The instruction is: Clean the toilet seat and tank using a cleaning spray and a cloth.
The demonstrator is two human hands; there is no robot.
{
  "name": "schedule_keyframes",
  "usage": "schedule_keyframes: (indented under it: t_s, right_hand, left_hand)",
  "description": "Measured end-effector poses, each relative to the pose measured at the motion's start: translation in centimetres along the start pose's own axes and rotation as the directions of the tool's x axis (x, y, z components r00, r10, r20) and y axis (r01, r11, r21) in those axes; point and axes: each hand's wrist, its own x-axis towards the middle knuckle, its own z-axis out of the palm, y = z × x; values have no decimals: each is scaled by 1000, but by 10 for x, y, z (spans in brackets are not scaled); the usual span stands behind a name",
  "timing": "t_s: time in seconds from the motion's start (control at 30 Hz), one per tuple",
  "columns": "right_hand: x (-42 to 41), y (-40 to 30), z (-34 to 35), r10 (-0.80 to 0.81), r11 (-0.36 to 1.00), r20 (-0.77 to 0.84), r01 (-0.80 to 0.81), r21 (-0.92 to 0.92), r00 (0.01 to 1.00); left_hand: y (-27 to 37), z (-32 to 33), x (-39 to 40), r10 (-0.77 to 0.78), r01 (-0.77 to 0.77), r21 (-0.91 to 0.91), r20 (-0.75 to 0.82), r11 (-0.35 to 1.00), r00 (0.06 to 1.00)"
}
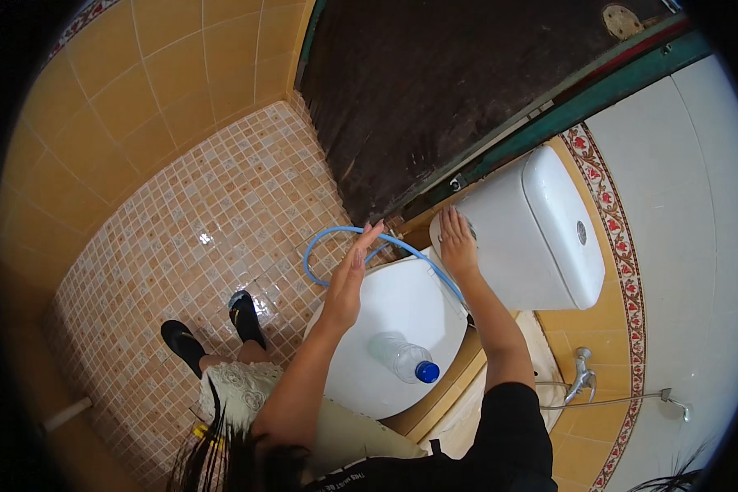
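Note:
My left hand (344, 292) is raised with its fingers stretched out and nothing in its grasp. In this view it overlaps the left edge of a closed white toilet lid (400, 295) and part of a blue hose (310, 258). Against the lower front of the white toilet cistern (504, 240) lies my right hand (459, 246), palm towards the ceramic. A small dark mark on the cistern is partly hidden by its fingers. On the lid, a clear plastic bottle (403, 357) with a blue cap lies tilted or on its side; which one, I cannot tell.
A dark door panel (430, 92) stands beyond the toilet, next to a green frame (609, 92). Small mosaic tiles cover the shiny floor (221, 203). A mixer tap (583, 375) with a shower hose (621, 400) is on the right wall. My shoes (246, 317) are at left.

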Motion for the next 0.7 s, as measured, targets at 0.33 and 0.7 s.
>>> schedule_keyframes:
  t_s: [0.33,0.7]
  right_hand:
    - [-16,92,-68,556,831,-233,-529,170,798]
    - [-130,7,23,311,933,-143,-274,231,939]
  left_hand:
    - [-31,19,3,-1,-2,65,43,998,999]
    - [-36,21,-3,17,-27,160,63,987,998]
